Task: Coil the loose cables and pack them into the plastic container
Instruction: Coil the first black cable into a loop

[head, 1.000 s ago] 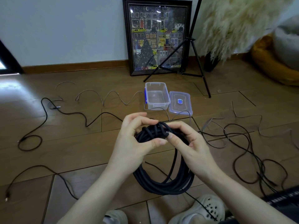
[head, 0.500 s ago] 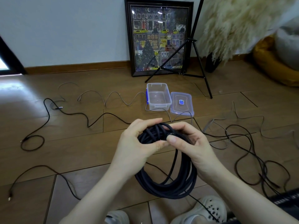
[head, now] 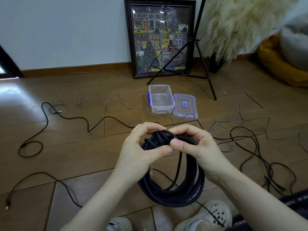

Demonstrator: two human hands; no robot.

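Observation:
A thick black cable coil (head: pixel 173 192) hangs in the air in front of me. My left hand (head: pixel 141 152) grips the top of the coil, thumb across the strands. My right hand (head: pixel 196 147) pinches the cable's end at the top of the same coil, next to the left thumb. The clear plastic container (head: pixel 160 99) stands open on the wooden floor beyond my hands, with nothing in it. Its lid (head: pixel 185 105) lies flat to its right. Loose black cables (head: pixel 260 157) sprawl on the right, and another black cable (head: pixel 66 116) runs on the left.
A thin grey cable (head: pixel 110 100) snakes left of the container. A framed picture (head: pixel 160 39) leans on the wall, with a black tripod (head: pixel 201 55) and a fluffy plant to its right. A yellow cushion (head: pixel 280 67) sits far right. My white shoes (head: pixel 210 215) are at the bottom.
Both hands hold the coil as before. The hands have closed in slightly at the top of the coil, fingertips now touching.

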